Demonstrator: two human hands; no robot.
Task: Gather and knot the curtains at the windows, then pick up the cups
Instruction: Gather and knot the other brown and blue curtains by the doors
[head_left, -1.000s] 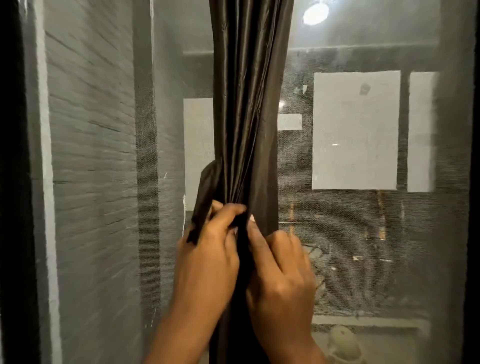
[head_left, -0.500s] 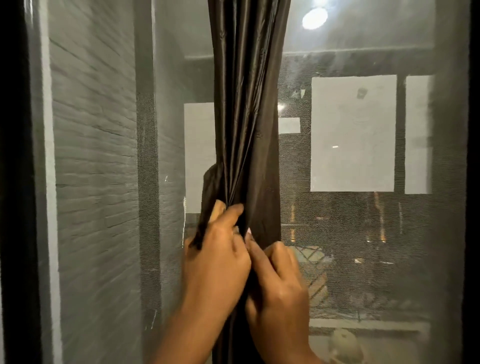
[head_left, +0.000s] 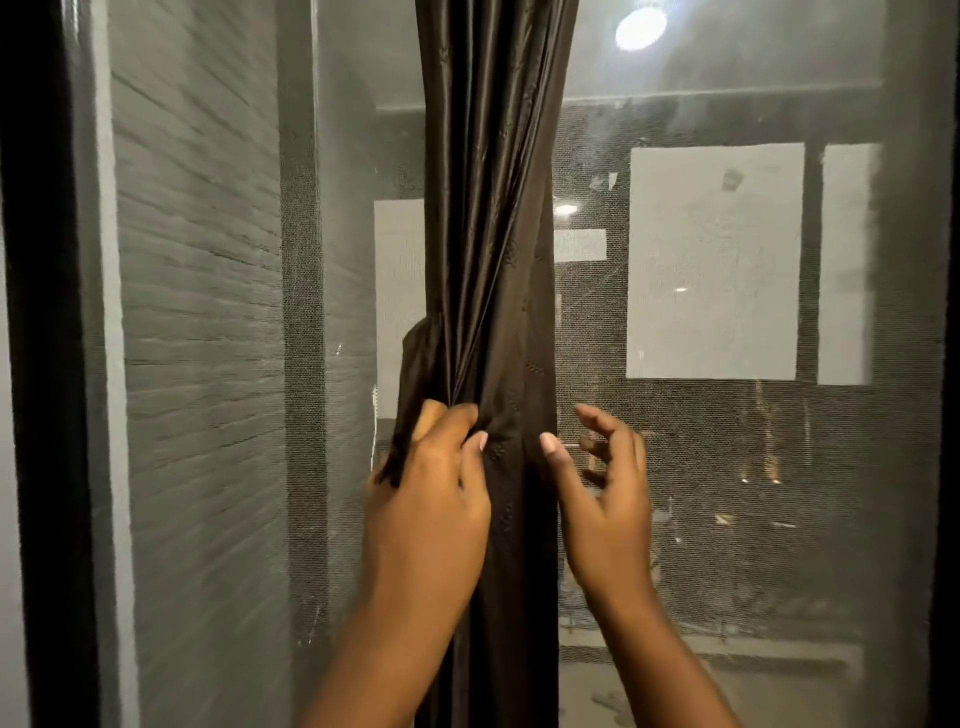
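Head view, left hand (head_left: 426, 499) pinching dark curtain (head_left: 493, 218), right hand (head_left: 605, 499) loose

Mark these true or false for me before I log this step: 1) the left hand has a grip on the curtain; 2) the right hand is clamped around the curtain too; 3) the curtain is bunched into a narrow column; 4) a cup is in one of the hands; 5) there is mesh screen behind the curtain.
1) True. The left hand pinches folds of the dark curtain.
2) False. The right hand is beside the curtain with fingers spread and loosely bent; at most its thumb touches the fabric.
3) True. It hangs gathered in tight vertical pleats.
4) False. No cup is in view at all.
5) True. A mesh screen covers the window.
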